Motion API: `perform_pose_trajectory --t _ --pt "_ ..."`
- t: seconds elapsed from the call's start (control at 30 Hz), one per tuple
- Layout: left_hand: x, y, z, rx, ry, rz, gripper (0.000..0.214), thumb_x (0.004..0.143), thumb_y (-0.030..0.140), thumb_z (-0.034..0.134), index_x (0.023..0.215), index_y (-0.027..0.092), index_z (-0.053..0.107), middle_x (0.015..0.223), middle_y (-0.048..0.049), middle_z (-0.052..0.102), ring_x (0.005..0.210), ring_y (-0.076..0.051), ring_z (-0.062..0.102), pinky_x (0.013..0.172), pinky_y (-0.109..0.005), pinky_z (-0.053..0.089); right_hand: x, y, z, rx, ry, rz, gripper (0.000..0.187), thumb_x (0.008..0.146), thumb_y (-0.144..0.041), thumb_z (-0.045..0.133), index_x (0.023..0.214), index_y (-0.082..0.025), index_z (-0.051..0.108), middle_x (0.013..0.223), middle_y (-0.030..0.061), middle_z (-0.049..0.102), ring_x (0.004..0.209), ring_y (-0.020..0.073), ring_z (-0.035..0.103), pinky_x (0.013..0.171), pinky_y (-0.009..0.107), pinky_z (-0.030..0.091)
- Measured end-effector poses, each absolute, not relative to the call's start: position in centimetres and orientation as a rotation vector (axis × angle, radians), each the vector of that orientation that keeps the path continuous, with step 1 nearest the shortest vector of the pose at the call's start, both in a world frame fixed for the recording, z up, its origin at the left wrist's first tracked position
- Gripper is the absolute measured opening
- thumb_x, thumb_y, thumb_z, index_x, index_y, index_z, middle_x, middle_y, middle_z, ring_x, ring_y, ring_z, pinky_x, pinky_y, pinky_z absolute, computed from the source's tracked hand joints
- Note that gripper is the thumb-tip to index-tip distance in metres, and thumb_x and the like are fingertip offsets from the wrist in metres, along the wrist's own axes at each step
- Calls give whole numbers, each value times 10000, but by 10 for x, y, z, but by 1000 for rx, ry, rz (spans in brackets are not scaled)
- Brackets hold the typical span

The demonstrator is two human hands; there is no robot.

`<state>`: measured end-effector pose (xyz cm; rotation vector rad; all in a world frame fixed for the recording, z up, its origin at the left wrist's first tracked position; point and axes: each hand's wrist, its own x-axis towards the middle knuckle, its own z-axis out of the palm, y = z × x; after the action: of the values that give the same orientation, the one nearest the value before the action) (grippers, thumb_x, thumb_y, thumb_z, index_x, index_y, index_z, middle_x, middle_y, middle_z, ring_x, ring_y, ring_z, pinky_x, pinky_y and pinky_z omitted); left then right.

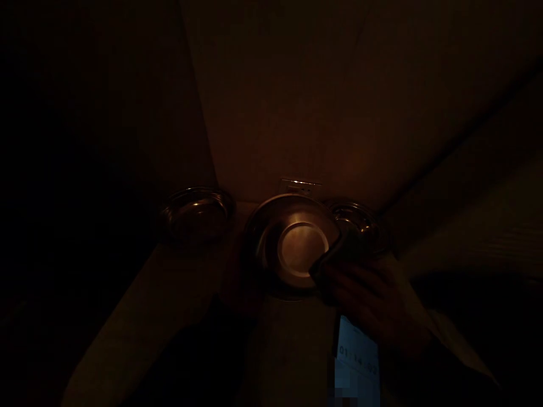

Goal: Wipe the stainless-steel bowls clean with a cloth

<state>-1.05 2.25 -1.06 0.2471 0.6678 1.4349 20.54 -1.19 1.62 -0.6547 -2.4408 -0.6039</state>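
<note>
The scene is very dark. A steel bowl (pixel 292 243) stands tilted toward me on a pale counter (pixel 169 305). My left hand (pixel 237 277) seems to hold its left rim; the fingers are lost in shadow. My right hand (pixel 365 305) is at the bowl's lower right rim, fingers closed on a dark cloth (pixel 335 257) pressed against the rim.
A second steel dish (pixel 197 215) lies to the left and a third (pixel 356 223) behind the bowl on the right. A lit phone screen (pixel 356 362) showing digits lies near the counter's front. A wall corner rises behind, with a small shiny fitting (pixel 300 185).
</note>
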Motion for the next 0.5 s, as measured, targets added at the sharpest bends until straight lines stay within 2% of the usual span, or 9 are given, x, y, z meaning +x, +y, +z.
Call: perform_pose_trajectory --t 0.17,0.33,0.43,0.5 --pt "-9 20 -18 293 659 1487 254 876 321 504 1039 240 682 1107 -5 699 1233 -211 511 1026 -337 428 196 -21 18 -676 -2425 -539 194 883 -79 490 998 -159 624 1055 75 716 1069 191 596 892 393 444" --pt "-10 23 -18 253 618 1361 366 874 444 477 1062 199 675 1108 -45 698 1204 -257 535 1014 -400 437 189 -24 14 -616 -2469 -494 196 902 -114 475 992 -183 636 1073 46 713 1085 163 588 935 379 423" --pt "-13 20 -20 294 709 1455 233 859 271 531 1039 247 678 1102 5 701 1260 -211 486 1056 -329 397 198 -21 13 -702 -2430 -542 198 889 -96 492 1015 -179 621 1015 45 730 1047 151 604 937 375 430" --pt "-13 18 -23 304 729 1507 258 849 186 525 1040 280 671 1104 33 698 1293 -180 449 1075 -296 372 198 -20 13 -701 -2422 -533 188 883 -93 503 1006 -172 622 1020 49 729 1045 156 603 932 376 434"
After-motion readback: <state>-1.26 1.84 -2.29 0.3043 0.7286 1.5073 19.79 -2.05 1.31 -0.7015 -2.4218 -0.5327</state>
